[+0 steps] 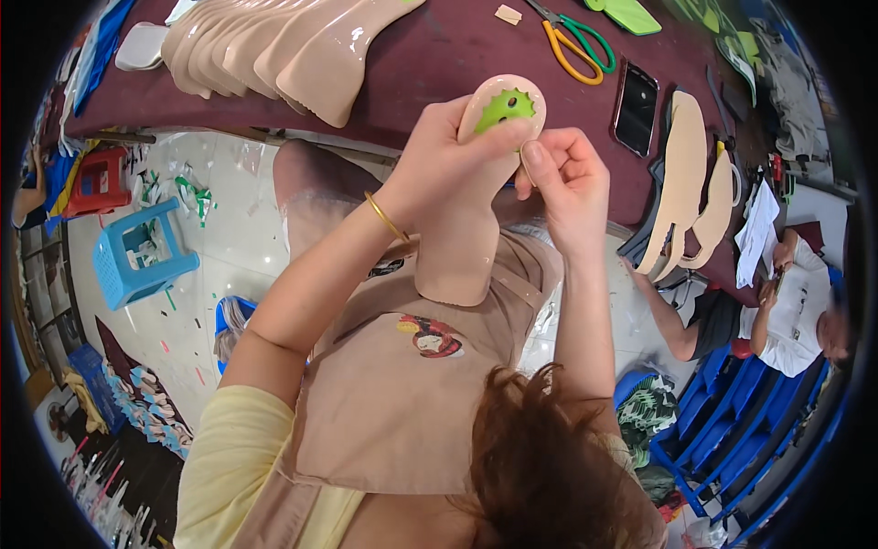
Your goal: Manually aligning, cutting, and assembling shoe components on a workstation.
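A glossy beige insole (457, 261) hangs in front of my apron, its wide end down and its rounded end up. On the rounded end sits a bright green patch (498, 110) with a jagged edge and dark holes. My left hand (448, 151) is closed round the insole just below the patch, thumb across the front. The fingers of my right hand (569, 178) are curled, with thumb and forefinger pinched at the insole's right edge beside the patch. Whether they also hold a small piece is too hidden to make out.
A row of overlapping glossy beige insoles (265, 55) lies on the maroon-covered table (430, 59). Scissors (574, 46), a phone (636, 108) and beige shaped pieces (681, 174) lie to the right. Stools (142, 256) stand left; another person (791, 311) sits at right.
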Motion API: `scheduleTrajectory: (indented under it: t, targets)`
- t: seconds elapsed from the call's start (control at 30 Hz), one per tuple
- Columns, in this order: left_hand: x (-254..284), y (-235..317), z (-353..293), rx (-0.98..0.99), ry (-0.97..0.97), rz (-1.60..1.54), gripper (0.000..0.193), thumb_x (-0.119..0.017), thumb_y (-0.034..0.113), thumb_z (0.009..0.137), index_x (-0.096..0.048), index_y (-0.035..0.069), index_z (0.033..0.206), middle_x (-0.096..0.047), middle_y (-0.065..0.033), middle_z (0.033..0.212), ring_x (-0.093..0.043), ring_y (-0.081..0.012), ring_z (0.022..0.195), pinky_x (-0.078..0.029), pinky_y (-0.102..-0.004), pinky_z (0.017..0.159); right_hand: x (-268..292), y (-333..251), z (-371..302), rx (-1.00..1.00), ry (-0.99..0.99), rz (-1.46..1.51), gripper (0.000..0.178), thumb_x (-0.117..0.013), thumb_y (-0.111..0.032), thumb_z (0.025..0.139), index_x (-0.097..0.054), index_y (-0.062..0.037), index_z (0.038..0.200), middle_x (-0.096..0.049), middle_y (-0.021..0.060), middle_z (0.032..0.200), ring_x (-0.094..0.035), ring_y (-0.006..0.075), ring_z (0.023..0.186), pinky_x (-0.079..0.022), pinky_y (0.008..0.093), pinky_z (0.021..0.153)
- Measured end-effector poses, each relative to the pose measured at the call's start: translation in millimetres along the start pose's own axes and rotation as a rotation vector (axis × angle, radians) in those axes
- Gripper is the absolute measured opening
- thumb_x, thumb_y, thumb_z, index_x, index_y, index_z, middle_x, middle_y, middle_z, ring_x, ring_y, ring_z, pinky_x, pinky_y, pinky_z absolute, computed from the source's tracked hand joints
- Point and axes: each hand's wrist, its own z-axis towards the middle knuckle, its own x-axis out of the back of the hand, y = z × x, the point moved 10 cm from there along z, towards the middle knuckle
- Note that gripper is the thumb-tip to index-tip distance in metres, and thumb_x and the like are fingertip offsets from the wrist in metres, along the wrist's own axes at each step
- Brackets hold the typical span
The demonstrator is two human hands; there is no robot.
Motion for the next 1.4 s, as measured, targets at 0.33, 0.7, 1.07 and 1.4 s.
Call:
scheduleTrajectory:
  t: [0.33,0.7,1.07,1.4]
  targets:
    - [41.0,-38.8,11.8,0.339,0.188,-0.273,0.028,-0.067,0.03,0.083,-0.063,0.004,0.095,-0.059,0.0005,0.074,-0.056,-0.0075,0.057,-0.048,-0.0235,0.05,44.0,-27.4,123.7,0.186,-0.012,-1.052,0.026,-0.066,-0.017,0.08,-0.063,0.0017,0.098,-0.066,0.0142,0.091,-0.064,0.0232,0.081,-0.05,0.0345,0.072]
    - [36.5,-30.3,-14.5,0.631,0.07,-0.811,0.023,-0.057,0.031,0.092,-0.06,0.009,0.088,-0.05,0.005,0.059,-0.04,-0.0049,0.046,-0.034,-0.02,0.039,23.1,-27.0,53.8,0.247,-0.071,-0.728,0.077,-0.08,-0.012,0.063,-0.042,-0.0069,0.129,-0.047,0.0052,0.095,-0.05,0.0182,0.083,-0.044,0.0306,0.076]
    - [5.6,-26.3,-17.0,0.743,0.053,-0.879,0.027,-0.054,0.034,0.094,-0.06,0.008,0.088,-0.044,0.005,0.059,-0.035,-0.0059,0.047,-0.033,-0.0208,0.041,-9.9,-26.0,10.3,0.361,-0.356,-1.086,0.069,-0.084,-0.027,0.061,-0.053,-0.0139,0.121,-0.051,0.008,0.093,-0.056,0.0229,0.072,-0.046,0.0345,0.064]
    - [26.5,8.6,-2.0,0.231,0.08,-0.661,0.027,-0.058,0.03,0.091,-0.061,0.006,0.102,-0.063,-0.0011,0.077,-0.061,-0.0101,0.069,-0.052,-0.0255,0.063,-40.4,-8.4,45.3,-0.096,-0.242,-0.221,0.034,-0.063,-0.016,0.089,-0.054,-0.0026,0.118,-0.062,0.0048,0.103,-0.06,0.0122,0.093,-0.049,0.0284,0.076]
